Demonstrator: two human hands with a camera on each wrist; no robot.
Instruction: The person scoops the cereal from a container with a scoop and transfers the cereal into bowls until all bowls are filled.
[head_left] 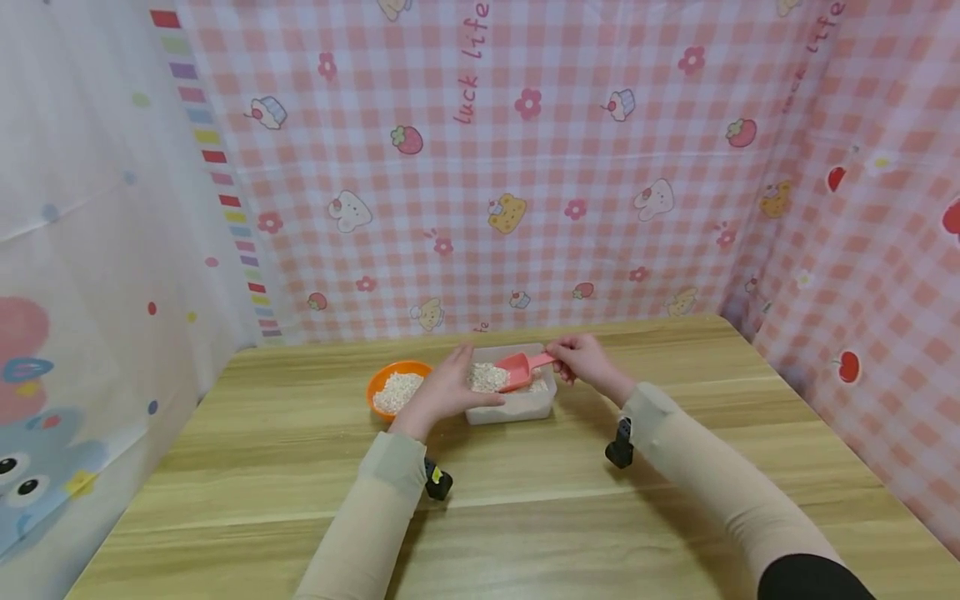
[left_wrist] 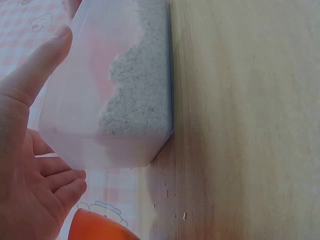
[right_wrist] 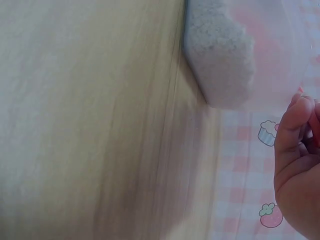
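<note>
A pink scoop (head_left: 517, 370) lies tilted over a translucent plastic container (head_left: 517, 408), its bowl among the oats (head_left: 487, 377). My right hand (head_left: 587, 364) pinches the scoop's handle at the container's right end; in the right wrist view, that hand (right_wrist: 300, 160) shows curled fingers, and most of the handle is cut off. At the container's left end is my left hand (head_left: 447, 387), its thumb extended along the near rim and its fingers toward the far side. In the left wrist view the thumb (left_wrist: 42, 62) reaches over the container wall, with the other fingers loosely bent beside the end.
An orange bowl (head_left: 369, 398) of oats stands just left of the container, partly behind my left hand. A few crumbs (left_wrist: 184, 216) lie on the wooden table (head_left: 525, 517). Checked pink cloth (head_left: 480, 183) hangs behind the table and at the right.
</note>
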